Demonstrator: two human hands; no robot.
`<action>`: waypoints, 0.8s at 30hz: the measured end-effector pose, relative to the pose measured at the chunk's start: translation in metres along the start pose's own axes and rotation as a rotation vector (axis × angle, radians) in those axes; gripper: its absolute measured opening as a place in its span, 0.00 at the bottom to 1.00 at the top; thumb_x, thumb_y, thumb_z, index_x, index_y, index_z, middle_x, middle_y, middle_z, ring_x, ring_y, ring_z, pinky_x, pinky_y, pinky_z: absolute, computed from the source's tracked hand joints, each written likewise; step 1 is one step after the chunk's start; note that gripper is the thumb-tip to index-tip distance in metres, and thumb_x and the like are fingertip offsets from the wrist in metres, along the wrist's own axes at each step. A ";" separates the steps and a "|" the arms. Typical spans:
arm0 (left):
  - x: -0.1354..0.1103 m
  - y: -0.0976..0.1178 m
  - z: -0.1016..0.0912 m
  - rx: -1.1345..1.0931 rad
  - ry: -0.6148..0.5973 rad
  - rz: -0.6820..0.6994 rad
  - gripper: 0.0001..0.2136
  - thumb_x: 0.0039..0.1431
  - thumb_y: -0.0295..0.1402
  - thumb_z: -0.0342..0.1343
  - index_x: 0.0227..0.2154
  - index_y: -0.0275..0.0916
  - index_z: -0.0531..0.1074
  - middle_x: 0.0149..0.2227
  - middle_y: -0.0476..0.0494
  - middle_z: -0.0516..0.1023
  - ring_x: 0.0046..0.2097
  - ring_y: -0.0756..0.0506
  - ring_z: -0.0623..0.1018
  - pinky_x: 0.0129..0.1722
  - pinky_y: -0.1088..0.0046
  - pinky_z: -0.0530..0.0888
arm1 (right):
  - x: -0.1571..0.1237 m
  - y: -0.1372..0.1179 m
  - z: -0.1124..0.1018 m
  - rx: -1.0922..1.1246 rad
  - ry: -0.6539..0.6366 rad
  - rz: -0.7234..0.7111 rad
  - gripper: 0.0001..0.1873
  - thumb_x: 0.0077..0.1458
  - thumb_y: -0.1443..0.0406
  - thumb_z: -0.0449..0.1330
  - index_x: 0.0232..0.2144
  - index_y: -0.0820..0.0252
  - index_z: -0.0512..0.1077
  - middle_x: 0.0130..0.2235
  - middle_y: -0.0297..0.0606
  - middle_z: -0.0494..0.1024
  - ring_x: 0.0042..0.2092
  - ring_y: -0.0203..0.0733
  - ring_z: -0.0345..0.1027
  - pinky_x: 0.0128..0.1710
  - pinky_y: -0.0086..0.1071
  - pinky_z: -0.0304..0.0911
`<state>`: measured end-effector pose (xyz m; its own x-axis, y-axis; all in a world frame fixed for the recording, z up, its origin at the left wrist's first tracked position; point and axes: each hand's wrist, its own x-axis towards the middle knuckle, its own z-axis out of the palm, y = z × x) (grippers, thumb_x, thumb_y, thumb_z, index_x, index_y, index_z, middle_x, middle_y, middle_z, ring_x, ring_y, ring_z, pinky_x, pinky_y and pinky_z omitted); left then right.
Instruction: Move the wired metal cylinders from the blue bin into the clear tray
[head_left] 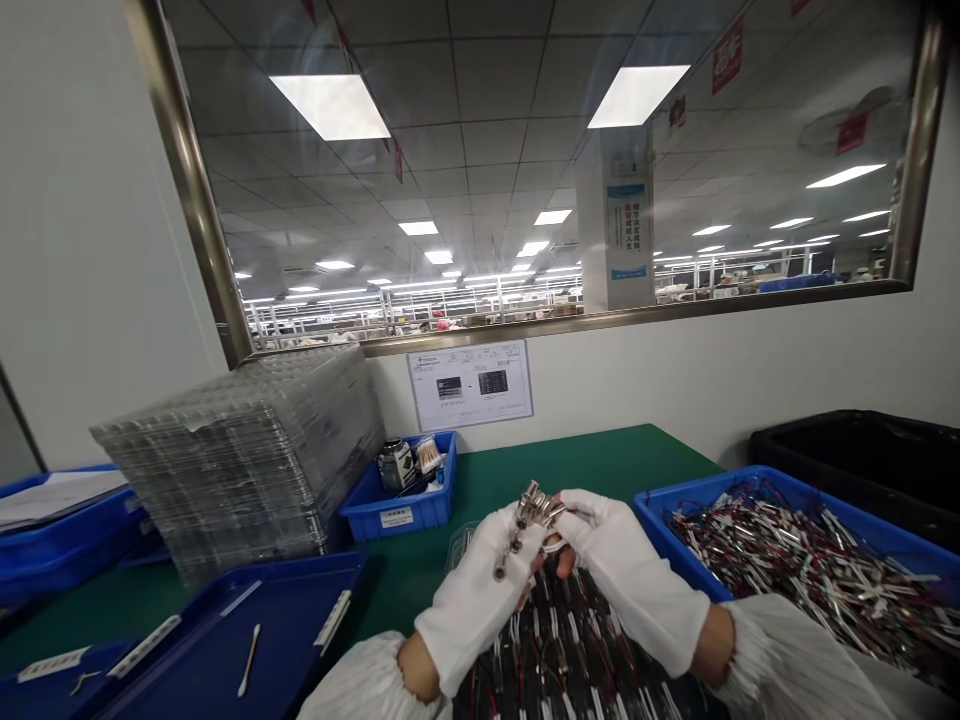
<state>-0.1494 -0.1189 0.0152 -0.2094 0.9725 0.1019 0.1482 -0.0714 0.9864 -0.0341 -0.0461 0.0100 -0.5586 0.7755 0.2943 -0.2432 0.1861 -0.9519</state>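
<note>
Several small shiny metal cylinders (pixel 534 503) sit bunched in my left hand (pixel 476 575), which is closed around them in a white glove with bare fingertips. One cylinder end (pixel 500 571) pokes out lower down over the glove. Against the same bunch, my right hand (pixel 626 565), gloved alike, has its fingers closed at the right end of the cylinders. Its fingertips are partly hidden. Below both hands lies a clear plastic tray (pixel 459 540) with rows of slim metal pieces with red and black wires (pixel 570 640).
At right, a blue bin (pixel 651 510) holds a heap of wired pieces, with a black bin (pixel 765 440) behind. Stacked clear trays (pixel 240 460) stand left. A small blue box (pixel 397 515) holds a bottle and swabs. A cotton swab (pixel 249 660) lies on a blue tray (pixel 210 680).
</note>
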 end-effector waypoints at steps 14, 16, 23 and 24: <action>0.006 0.015 -0.021 0.085 0.059 0.174 0.12 0.45 0.37 0.53 0.34 0.38 0.65 0.20 0.54 0.61 0.19 0.57 0.57 0.17 0.82 0.55 | 0.014 -0.006 -0.019 -0.083 0.207 -0.037 0.09 0.44 0.64 0.51 0.30 0.65 0.62 0.17 0.32 0.68 0.16 0.32 0.60 0.16 0.24 0.55; 0.008 0.021 -0.025 0.030 0.081 0.154 0.11 0.45 0.37 0.52 0.31 0.37 0.64 0.18 0.56 0.59 0.17 0.58 0.55 0.15 0.83 0.53 | 0.016 -0.011 -0.026 -0.129 0.269 -0.074 0.10 0.44 0.64 0.51 0.30 0.65 0.62 0.21 0.34 0.69 0.18 0.32 0.62 0.18 0.26 0.58; 0.009 0.035 -0.034 -0.142 0.088 0.061 0.10 0.48 0.40 0.48 0.25 0.38 0.60 0.14 0.59 0.52 0.13 0.59 0.52 0.11 0.84 0.50 | -0.030 -0.041 -0.012 -1.110 -0.155 -0.526 0.08 0.51 0.67 0.48 0.31 0.57 0.67 0.32 0.38 0.70 0.33 0.39 0.65 0.32 0.33 0.62; 0.009 0.034 -0.033 -0.150 0.073 0.047 0.10 0.47 0.40 0.48 0.25 0.38 0.60 0.14 0.59 0.52 0.13 0.59 0.52 0.11 0.84 0.49 | -0.045 -0.042 -0.006 -1.174 -0.244 -0.554 0.08 0.51 0.67 0.48 0.32 0.56 0.67 0.34 0.38 0.70 0.35 0.38 0.64 0.33 0.32 0.62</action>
<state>-0.1781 -0.1202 0.0543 -0.2759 0.9491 0.1518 0.0142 -0.1539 0.9880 0.0057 -0.0848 0.0361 -0.7660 0.3230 0.5559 0.2744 0.9462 -0.1716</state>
